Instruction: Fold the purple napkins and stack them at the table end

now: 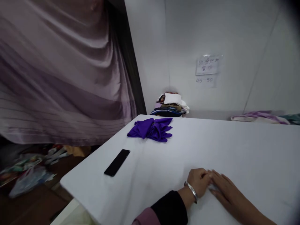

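My left hand [199, 181], with a silver bracelet [191, 191] at the wrist, rests on the white table [246, 150] with its fingers curled closed. What it holds, if anything, is hidden. Against its fingers lies my right hand [226, 189], its fingers stretched out and nearly flat, the tips touching the left. A black phone [117, 162] lies on the tabletop to the left of both hands. Farther back, near the table's far left corner, is a crumpled purple cloth [151, 128].
Behind the table stands a stack of folded cloths [171, 106] against the white wall. More fabric [260, 118] lies beyond the far right edge. A mauve curtain [70, 78] hangs at left, above a plastic bag [30, 181] on the floor. A handwritten paper sign [207, 70] is on the wall.
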`<state>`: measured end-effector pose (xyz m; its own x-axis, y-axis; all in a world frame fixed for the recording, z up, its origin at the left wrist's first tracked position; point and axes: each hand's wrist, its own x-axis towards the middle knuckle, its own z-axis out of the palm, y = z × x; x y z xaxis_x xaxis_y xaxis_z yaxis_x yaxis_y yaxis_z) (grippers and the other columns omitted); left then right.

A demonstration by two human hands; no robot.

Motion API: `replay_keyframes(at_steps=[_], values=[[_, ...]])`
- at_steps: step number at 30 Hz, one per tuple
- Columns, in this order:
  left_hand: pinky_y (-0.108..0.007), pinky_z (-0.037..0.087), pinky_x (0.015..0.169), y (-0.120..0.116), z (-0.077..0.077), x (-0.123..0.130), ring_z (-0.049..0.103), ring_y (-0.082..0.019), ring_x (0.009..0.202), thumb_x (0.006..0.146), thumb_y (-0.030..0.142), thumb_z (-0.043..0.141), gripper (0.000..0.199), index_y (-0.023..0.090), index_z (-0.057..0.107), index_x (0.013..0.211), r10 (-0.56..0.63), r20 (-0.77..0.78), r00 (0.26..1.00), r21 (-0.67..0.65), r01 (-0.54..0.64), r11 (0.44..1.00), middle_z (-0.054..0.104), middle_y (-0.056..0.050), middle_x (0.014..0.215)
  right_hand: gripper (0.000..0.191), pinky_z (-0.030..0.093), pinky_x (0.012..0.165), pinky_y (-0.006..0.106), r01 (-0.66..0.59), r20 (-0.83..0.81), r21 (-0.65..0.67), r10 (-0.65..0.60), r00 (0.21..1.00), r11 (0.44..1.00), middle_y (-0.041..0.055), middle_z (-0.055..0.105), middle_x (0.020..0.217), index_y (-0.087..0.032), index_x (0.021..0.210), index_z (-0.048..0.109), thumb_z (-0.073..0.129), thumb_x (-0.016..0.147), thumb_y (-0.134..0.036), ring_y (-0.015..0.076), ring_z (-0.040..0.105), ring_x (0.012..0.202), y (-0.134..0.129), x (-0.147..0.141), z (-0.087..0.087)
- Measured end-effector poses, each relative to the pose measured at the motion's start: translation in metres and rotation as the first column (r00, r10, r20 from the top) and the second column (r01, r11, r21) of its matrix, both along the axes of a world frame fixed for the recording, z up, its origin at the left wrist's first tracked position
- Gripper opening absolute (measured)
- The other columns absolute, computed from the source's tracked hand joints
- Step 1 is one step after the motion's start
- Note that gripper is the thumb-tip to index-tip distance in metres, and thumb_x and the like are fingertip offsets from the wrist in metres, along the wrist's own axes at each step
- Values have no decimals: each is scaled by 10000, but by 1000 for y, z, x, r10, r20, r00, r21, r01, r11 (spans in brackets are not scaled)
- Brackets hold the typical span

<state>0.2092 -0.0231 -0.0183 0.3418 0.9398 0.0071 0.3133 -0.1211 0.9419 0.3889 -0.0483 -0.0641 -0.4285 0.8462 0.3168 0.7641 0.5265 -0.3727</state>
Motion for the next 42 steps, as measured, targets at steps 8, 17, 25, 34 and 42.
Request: replay_keyframes(at_steps=[8, 17, 25, 34, 42], values=[[-240, 558, 693, 48, 12, -38, 680, -139, 787, 861, 319, 467, 202, 358, 666, 862, 266, -215, 940, 71, -257, 964, 730, 30, 861, 477, 314, 1054, 518, -33, 80, -1, 33, 996, 999, 15, 357, 1426, -305, 1333, 453, 474, 877, -443, 278, 323, 1302, -1, 4, -3], [-330, 496, 840, 121, 27, -128, 584, -151, 954, 926, 332, 415, 243, 235, 592, 1061, 504, -412, 759, 216, -456, 863, 600, -47, 1128, 484, 327, 1040, 532, -28, 97, 8, 27, 995, 1000, 9, 344, 1427, -315, 1339, 443, 473, 875, -450, 286, 323, 1298, -2, 4, -4], [-361, 455, 845, 162, 41, -163, 560, -241, 1041, 874, 408, 502, 341, 141, 581, 1071, 641, -501, 582, 367, -528, 766, 576, -128, 1130, 469, 366, 1021, 513, -15, 63, 5, 15, 998, 1000, 1, 380, 1400, -335, 1307, 483, 498, 855, -457, 291, 378, 1262, -3, 1, 3], [-384, 494, 837, 181, 44, -162, 565, -178, 988, 903, 347, 471, 283, 204, 545, 1136, 635, -532, 560, 391, -503, 771, 554, -63, 1173, 478, 362, 1027, 502, -13, 68, 4, 13, 998, 1000, -20, 357, 1406, -359, 1330, 445, 493, 862, -440, 283, 367, 1265, -4, 0, 7], [-406, 497, 825, 195, 103, -207, 569, -217, 989, 878, 363, 515, 330, 160, 544, 1137, 765, -325, 556, 438, -628, 643, 562, -56, 1153, 614, 386, 1014, 512, 2, 69, 60, -6, 998, 998, -74, 325, 1419, -476, 1394, 203, 481, 848, -442, 271, 361, 1261, -3, 1, -2]])
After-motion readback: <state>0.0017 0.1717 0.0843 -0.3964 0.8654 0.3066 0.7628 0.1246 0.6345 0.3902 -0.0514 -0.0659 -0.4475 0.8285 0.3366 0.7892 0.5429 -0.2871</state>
